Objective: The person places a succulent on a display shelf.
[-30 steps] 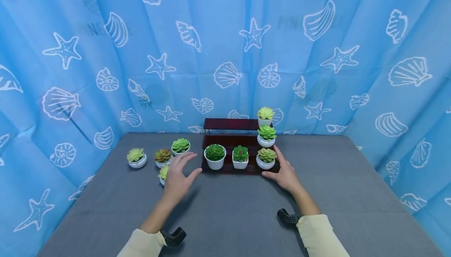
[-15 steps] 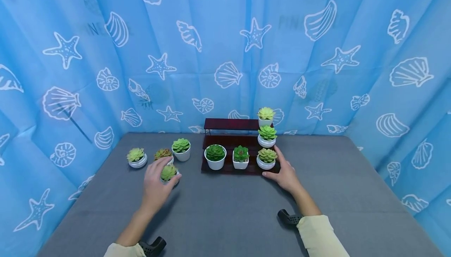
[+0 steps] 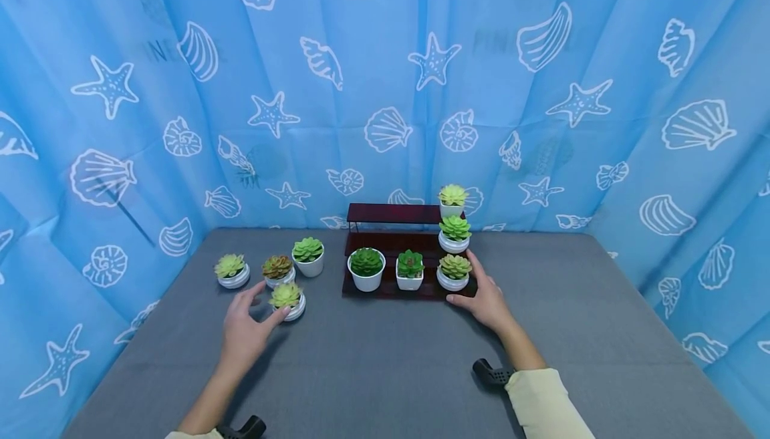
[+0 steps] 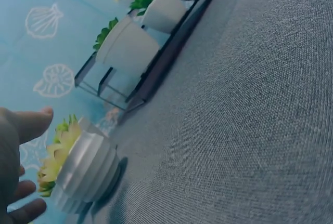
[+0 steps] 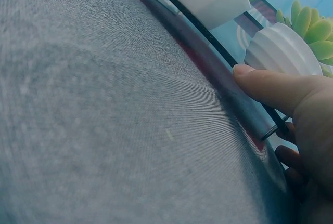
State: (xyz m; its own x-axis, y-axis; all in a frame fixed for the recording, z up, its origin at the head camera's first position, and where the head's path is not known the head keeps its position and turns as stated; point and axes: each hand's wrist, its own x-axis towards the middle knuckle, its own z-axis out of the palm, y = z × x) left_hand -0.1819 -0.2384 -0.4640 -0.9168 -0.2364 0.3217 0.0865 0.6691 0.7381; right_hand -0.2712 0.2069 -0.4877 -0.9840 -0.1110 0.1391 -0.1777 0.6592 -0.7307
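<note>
My left hand (image 3: pixel 243 333) is spread beside a yellow-green succulent in a ribbed white pot (image 3: pixel 295 308) on the table. In the left wrist view, thumb and fingers stand apart, with a gap to that pot (image 4: pixel 89 167). My right hand (image 3: pixel 490 302) grips the right end of the dark red tiered plant stand (image 3: pixel 394 213). The right wrist view has the thumb (image 5: pixel 270 86) on the lowest shelf's front edge, other fingers curled at its end. Right by that thumb is a ribbed white succulent pot (image 5: pixel 281 52).
On the lowest shelf stand a round white pot (image 3: pixel 367 281), a square white pot (image 3: pixel 410 281) and a ribbed one (image 3: pixel 452 282). Two more succulents rise behind on the right. Left on the grey table (image 3: pixel 385 372) are a brownish succulent (image 3: pixel 277 267) and two green ones. A blue curtain (image 3: pixel 385 78) hangs behind.
My left hand has moved left, away from the stand's side, over the nearest yellow-green succulent and now to its left, its fingers spread. The right hand has stayed on the stand.
</note>
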